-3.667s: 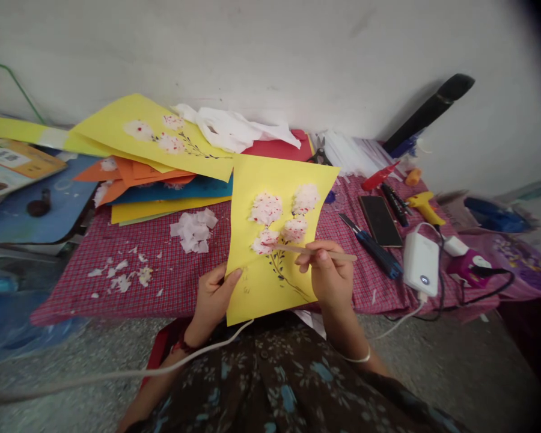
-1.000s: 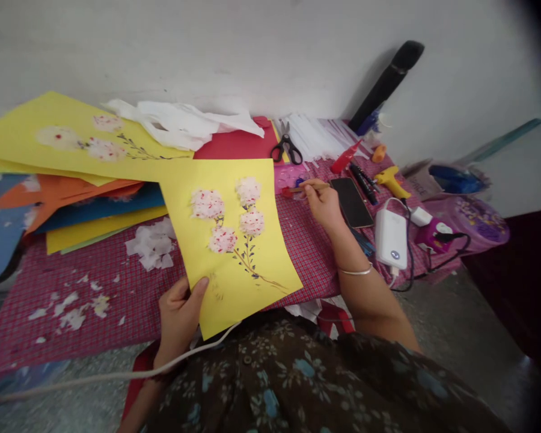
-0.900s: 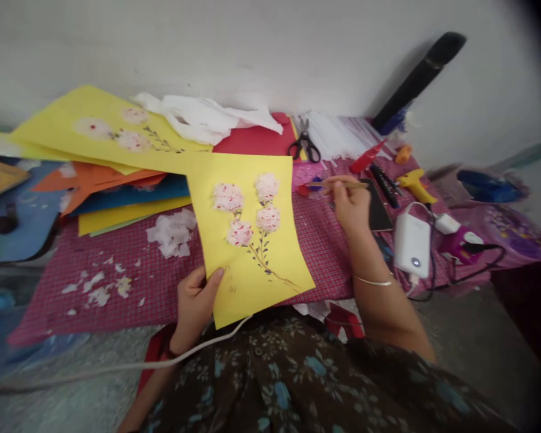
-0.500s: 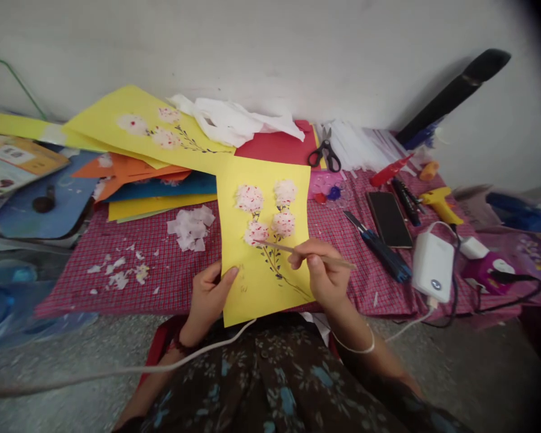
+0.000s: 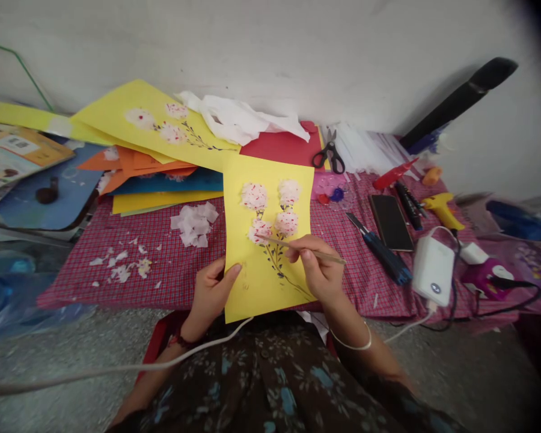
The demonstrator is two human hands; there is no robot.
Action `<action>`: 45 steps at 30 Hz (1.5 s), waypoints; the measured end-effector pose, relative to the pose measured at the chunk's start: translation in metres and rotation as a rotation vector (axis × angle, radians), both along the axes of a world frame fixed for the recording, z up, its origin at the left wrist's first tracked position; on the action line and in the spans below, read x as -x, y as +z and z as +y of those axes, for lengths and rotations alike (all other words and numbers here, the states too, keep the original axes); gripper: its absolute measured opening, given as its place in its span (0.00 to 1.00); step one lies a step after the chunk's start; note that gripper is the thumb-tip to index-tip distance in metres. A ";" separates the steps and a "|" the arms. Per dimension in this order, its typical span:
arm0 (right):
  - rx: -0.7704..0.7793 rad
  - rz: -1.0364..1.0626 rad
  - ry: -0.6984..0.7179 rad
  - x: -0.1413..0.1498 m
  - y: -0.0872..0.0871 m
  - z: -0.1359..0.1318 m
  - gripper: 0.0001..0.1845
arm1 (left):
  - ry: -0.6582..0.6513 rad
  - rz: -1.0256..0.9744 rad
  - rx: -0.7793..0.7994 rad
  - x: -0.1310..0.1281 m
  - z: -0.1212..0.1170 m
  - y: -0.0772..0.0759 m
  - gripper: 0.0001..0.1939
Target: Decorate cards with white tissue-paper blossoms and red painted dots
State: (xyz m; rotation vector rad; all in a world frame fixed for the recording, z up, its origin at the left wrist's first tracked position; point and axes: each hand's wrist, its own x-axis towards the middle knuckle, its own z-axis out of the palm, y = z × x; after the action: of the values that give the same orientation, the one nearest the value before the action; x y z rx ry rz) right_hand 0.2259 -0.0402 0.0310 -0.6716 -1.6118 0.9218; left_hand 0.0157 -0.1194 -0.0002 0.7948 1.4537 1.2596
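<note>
Table [image 5: 175, 276]: red checked cloth [image 5: 358, 288], white scraps [image 5: 121, 274]
Wall [image 5: 252, 48]: pale, behind table
Floor [image 5: 99, 343]: speckled grey
Left hand [image 5: 211, 290]: pinching yellow sheet [image 5: 269, 205]
Right hand [image 5: 323, 270]: pinching thin stick [image 5: 280, 242]

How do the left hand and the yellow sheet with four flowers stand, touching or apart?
Touching. The head view shows the left hand gripping the lower left edge of the yellow sheet, its thumb lying over the front.
</note>
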 end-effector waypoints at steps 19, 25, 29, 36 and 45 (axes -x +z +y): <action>0.072 0.019 -0.006 -0.003 -0.006 0.003 0.11 | 0.010 0.035 0.041 -0.002 0.001 0.000 0.22; 0.104 0.060 -0.062 -0.002 -0.006 0.002 0.10 | -0.009 0.043 0.020 -0.003 0.002 0.003 0.21; 0.120 -0.014 -0.020 -0.001 -0.006 0.002 0.10 | -0.001 0.057 0.023 -0.003 0.001 0.005 0.22; 0.125 0.139 -0.093 -0.002 -0.006 0.001 0.09 | 0.005 0.025 0.028 -0.004 0.001 0.003 0.22; 0.122 0.034 -0.034 -0.004 -0.012 0.000 0.09 | 0.022 0.047 0.028 -0.002 0.000 0.001 0.20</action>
State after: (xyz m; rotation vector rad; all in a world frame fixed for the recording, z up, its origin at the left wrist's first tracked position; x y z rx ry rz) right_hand 0.2299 -0.0407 0.0193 -0.7613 -1.5190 1.0074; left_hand 0.0180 -0.1194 0.0004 0.7964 1.5180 1.2421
